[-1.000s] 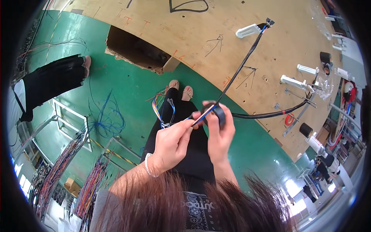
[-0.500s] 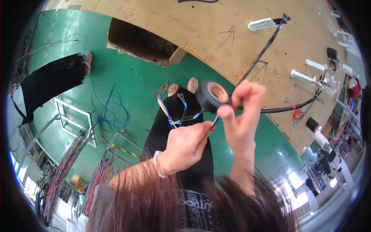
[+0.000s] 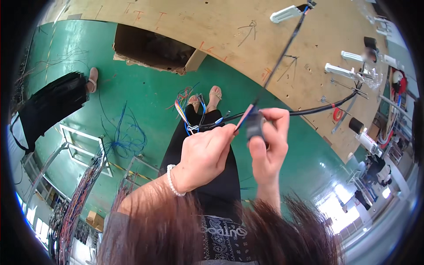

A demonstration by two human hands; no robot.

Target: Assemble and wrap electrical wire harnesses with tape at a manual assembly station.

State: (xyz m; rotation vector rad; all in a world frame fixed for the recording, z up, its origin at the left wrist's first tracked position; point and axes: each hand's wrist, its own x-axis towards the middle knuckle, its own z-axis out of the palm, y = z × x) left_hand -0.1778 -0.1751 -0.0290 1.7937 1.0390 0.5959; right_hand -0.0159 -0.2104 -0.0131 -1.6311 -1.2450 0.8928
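My left hand (image 3: pixel 203 152) is closed, its fingertips pinching a thin bundle of pink and blue wires (image 3: pixel 244 117). A roll of black tape (image 3: pixel 255 126) sits in my closed right hand (image 3: pixel 271 148), right beside those wires; it is blurred by motion. From the wires a black-wrapped cable branch (image 3: pixel 282 55) runs up to a white holder (image 3: pixel 285 14) on the board. A thicker black branch (image 3: pixel 316 109) with a red mark passes behind my right hand towards metal pins on the right. Loose coloured wire ends (image 3: pixel 180 111) hang beyond my left hand.
A wooden board (image 3: pixel 185 28) with drawn marks spans the far side and right. Below its edge stands an open cardboard box (image 3: pixel 152 46). Other white holders (image 3: pixel 338 70) and a red tape roll (image 3: pixel 338 115) are at right. Wire bundles (image 3: pixel 81 190) hang from racks at left, near another person's legs (image 3: pixel 53 101).
My right hand with the tape roll has come down and slightly left, and the roll has turned so its open centre no longer shows. The view has shifted a little. My left hand still pinches the wires.
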